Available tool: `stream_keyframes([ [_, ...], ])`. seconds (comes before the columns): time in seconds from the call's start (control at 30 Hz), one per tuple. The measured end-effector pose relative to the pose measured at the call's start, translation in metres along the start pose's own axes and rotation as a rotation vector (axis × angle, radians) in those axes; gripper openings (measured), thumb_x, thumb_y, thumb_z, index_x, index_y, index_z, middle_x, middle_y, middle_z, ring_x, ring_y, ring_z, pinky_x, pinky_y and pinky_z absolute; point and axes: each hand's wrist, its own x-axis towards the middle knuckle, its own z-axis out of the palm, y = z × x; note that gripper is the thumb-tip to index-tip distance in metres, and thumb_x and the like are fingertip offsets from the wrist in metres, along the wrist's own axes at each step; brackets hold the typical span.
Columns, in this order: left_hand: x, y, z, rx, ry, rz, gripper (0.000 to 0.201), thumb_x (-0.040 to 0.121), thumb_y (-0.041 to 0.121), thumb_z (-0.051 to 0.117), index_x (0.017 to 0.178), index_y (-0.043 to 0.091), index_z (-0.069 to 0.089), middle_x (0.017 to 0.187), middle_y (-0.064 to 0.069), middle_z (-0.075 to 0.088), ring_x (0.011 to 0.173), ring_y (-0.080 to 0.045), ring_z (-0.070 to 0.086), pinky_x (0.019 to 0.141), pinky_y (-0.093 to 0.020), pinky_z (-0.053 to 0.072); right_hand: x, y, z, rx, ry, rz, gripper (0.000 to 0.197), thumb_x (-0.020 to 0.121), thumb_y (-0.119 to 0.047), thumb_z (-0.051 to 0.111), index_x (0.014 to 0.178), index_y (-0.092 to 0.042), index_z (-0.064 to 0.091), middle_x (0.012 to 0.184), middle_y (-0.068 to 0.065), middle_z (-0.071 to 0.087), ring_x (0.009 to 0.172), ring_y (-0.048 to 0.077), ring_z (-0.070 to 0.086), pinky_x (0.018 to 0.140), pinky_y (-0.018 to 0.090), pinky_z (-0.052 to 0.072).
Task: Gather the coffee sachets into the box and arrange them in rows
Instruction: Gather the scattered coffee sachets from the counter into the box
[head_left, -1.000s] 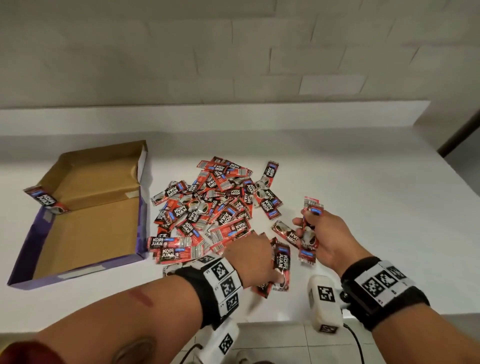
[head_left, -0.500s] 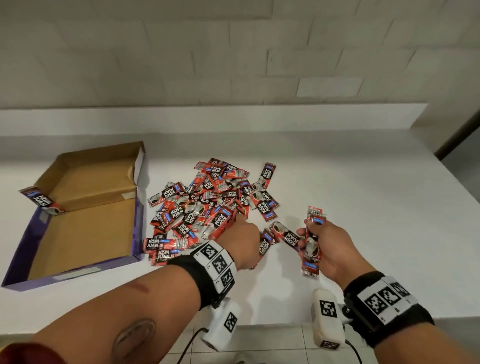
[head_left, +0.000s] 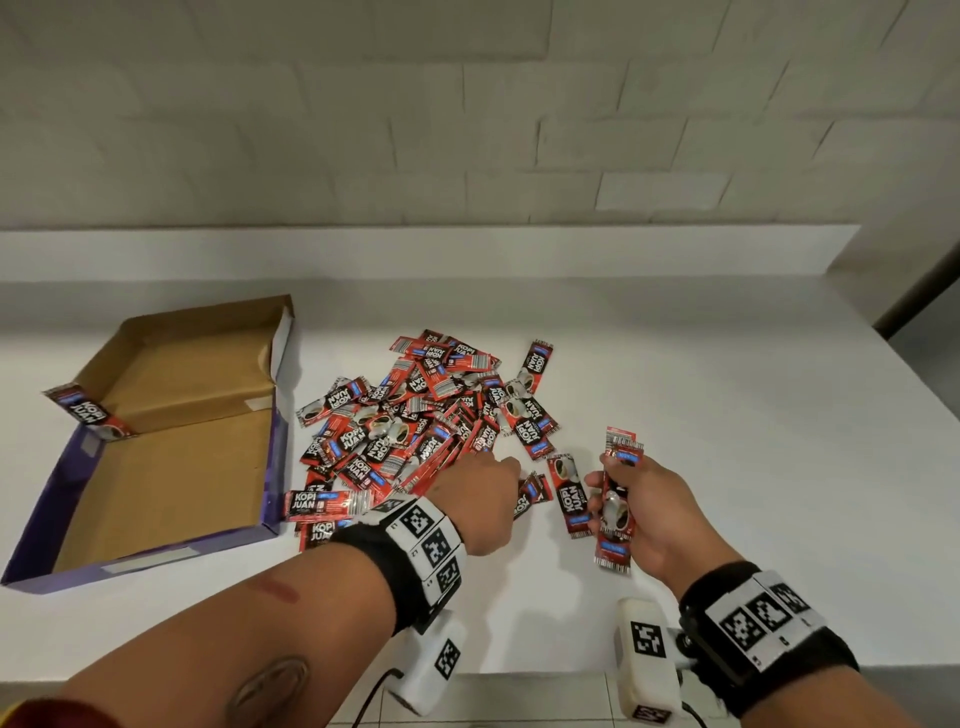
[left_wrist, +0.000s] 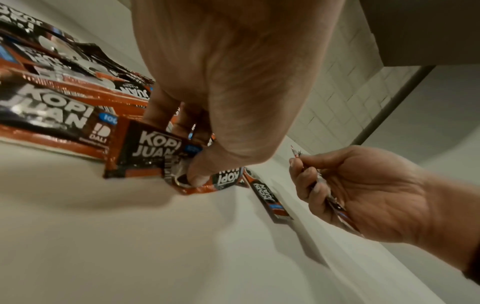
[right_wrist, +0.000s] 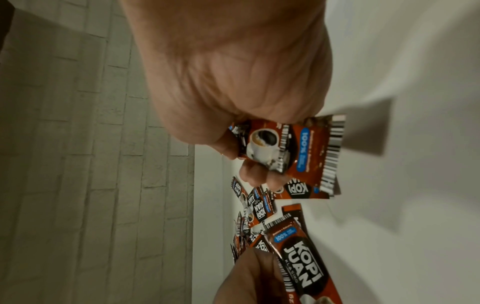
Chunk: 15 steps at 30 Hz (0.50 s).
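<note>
Red and black coffee sachets (head_left: 415, 415) lie in a loose pile at mid table. The open purple box (head_left: 171, 558) stands to their left, with one sachet (head_left: 91, 418) leaning in its far left corner. My left hand (head_left: 498, 478) is down at the pile's near right edge. In the left wrist view its thumb and fingers (left_wrist: 197, 174) pinch a sachet (left_wrist: 145, 152) there. My right hand (head_left: 605, 483) grips a small stack of sachets (head_left: 618, 551) held upright just above the table, and the stack (right_wrist: 291, 148) also shows in the right wrist view. A single sachet (head_left: 569, 496) lies between the hands.
The white table (head_left: 727, 415) runs back to a raised ledge (head_left: 467, 249) under a pale brick wall. Its front edge is close below my wrists. The box's brown floor (head_left: 166, 483) is bare apart from the one sachet.
My left hand has moved from the sachets near the front edge up to the pile's near right edge. The right hand still holds its stack and has barely shifted.
</note>
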Motion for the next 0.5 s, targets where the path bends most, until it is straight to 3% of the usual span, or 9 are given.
stream_keyframes([
  [0.07,-0.0007,0.0047,0.0018,0.011,0.016,-0.039,0.038,0.087,0.002,0.059,0.123,0.005,0.049,0.112,-0.016,0.057,0.104,-0.034,0.058,0.068,-0.038,0.043,0.0009,-0.0014,0.0003,0.010,0.004,0.011,0.009,0.105,-0.012,0.053,0.109,-0.008,0.060,0.081,0.014,0.068,0.056,0.024,0.056,0.051,0.034,0.049],
  [0.23,-0.0027,0.0024,0.0032,-0.004,0.068,0.036,0.038,0.086,0.001,0.058,0.122,0.008,0.047,0.121,-0.015,0.047,0.106,-0.035,0.054,0.079,-0.043,0.051,0.0036,-0.0028,0.0007,0.062,0.010,0.034,0.012,0.104,-0.011,0.053,0.111,-0.006,0.060,0.076,0.013,0.068,0.054,0.024,0.056,0.049,0.033,0.048],
  [0.5,-0.0066,0.0109,0.0062,-0.035,0.043,0.035,0.035,0.085,-0.004,0.056,0.118,0.007,0.052,0.105,-0.017,0.059,0.099,-0.036,0.057,0.066,-0.038,0.039,0.0050,-0.0009,0.0101,0.005,0.002,0.019,0.013,0.103,-0.012,0.054,0.112,-0.007,0.061,0.072,0.009,0.071,0.053,0.022,0.058,0.051,0.033,0.051],
])
